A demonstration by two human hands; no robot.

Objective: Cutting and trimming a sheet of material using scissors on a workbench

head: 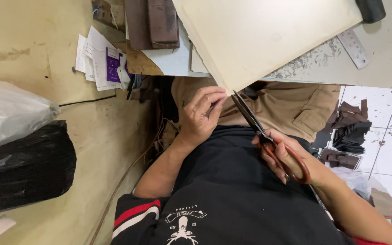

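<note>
A large cream sheet point(268, 36) lies on the table and hangs over its near edge above my lap. My left hand point(200, 115) pinches the sheet's lower corner between its fingertips. In my right hand point(289, 159) are scissors point(250, 115) with reddish-brown handles, my fingers through the loops. The dark blades point up and to the left, and their tips meet the sheet's edge right beside my left fingers. How far apart the blades are is hard to tell.
A metal ruler point(354, 47) lies on the table at the right, brown leather pieces point(157, 22) and paper cards point(98, 59) at the left. A black bag point(23, 168) and a clear plastic bag point(10, 113) sit far left. Dark leather scraps point(350, 131) lie on the tiled floor.
</note>
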